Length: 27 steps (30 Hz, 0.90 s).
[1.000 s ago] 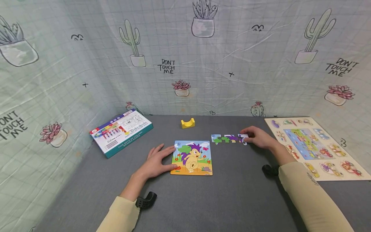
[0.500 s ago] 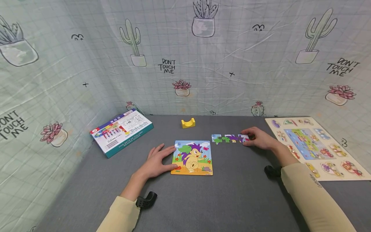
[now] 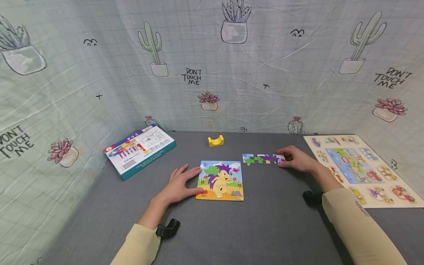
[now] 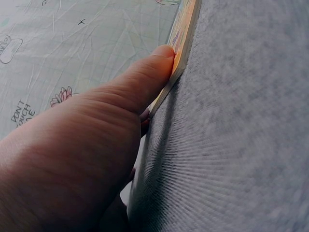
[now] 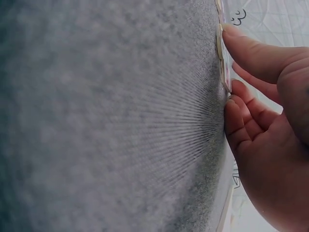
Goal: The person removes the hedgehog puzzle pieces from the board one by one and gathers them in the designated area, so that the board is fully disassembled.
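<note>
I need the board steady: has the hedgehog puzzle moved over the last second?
No. In the head view, the hedgehog puzzle keeps its place relative to the untouched yellow block; both shift alike in the picture.

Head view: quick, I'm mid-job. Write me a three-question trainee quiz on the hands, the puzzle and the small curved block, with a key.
1. True or false: the left hand touches the square hedgehog puzzle.

2. Which hand has its fingertips at the loose pieces?
A) left
B) right
C) neither

3. Fill in: beyond the puzzle sits a small curved block, and its colour is ____.

Key:
1. True; its thumb is on the puzzle's edge.
2. B; the right hand is at the right end of their row.
3. Yellow.
</note>
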{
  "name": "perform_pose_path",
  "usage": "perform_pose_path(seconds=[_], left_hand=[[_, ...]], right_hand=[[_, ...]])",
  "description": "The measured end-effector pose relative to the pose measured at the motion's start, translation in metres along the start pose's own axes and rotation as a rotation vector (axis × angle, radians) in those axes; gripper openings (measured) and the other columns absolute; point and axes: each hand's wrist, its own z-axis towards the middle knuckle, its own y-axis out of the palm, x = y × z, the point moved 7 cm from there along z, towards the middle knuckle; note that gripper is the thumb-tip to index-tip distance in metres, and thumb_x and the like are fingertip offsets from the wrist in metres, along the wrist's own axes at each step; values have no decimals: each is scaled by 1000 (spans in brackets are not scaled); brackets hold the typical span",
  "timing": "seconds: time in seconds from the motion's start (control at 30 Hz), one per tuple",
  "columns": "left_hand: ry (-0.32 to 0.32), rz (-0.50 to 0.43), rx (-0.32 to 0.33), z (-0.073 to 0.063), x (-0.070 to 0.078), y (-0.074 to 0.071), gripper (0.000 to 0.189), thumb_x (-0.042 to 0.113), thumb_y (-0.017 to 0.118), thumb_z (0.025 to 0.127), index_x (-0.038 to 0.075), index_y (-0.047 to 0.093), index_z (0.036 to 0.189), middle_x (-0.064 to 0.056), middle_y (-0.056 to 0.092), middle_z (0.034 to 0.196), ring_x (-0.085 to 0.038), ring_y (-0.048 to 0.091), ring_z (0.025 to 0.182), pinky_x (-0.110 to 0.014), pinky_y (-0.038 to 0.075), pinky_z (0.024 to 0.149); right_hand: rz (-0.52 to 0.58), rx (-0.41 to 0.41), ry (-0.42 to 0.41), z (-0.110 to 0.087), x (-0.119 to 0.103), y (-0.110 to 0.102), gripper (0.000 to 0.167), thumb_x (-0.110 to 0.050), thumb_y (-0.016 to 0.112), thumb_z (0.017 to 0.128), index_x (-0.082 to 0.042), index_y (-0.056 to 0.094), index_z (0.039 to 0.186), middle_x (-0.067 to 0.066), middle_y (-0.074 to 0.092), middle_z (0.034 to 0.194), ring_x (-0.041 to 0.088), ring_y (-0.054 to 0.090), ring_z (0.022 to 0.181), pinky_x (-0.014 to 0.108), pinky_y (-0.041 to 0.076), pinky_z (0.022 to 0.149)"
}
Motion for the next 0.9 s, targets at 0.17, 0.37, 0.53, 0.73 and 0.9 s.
perform_pose_path(seconds=[0.17,0.37,0.53,0.73,0.9], left_hand=[[4,-3,-2,0,1,0,76,49,76,87,15,51,150,-5,45,155,-40,16,150,-64,6,116],[-4,-3,-2,-1,0,0,76,50,76,87,16,51,151,-5,45,155,-40,16,150,-64,6,116],[6,-1,-1,-1,0,0,76,49,76,88,15,50,151,-5,44,155,-40,16,150,-64,6,116],[19,-5,-4,-1,3,-1,75,49,75,89,15,50,151,-6,44,155,-41,17,149,-64,5,116],[31,6,1,-1,3,-1,74,51,73,90,15,50,150,-6,44,156,-41,17,150,-63,5,116]], right_hand=[[22,39,-6,-3,1,-5,54,-16,74,94,12,53,135,30,46,131,46,50,117,60,43,96],[52,73,-23,-3,-6,-8,55,-15,72,95,12,50,138,30,48,133,45,49,119,59,43,97],[72,88,-31,-3,-18,-8,55,-17,70,97,10,48,141,31,50,135,45,50,120,59,43,99],[87,120,-56,-2,-39,-2,55,-18,69,98,9,49,141,30,52,133,43,52,118,57,45,97],[92,136,-85,4,-58,9,53,-15,70,97,10,50,139,29,54,129,41,55,114,56,45,96]])
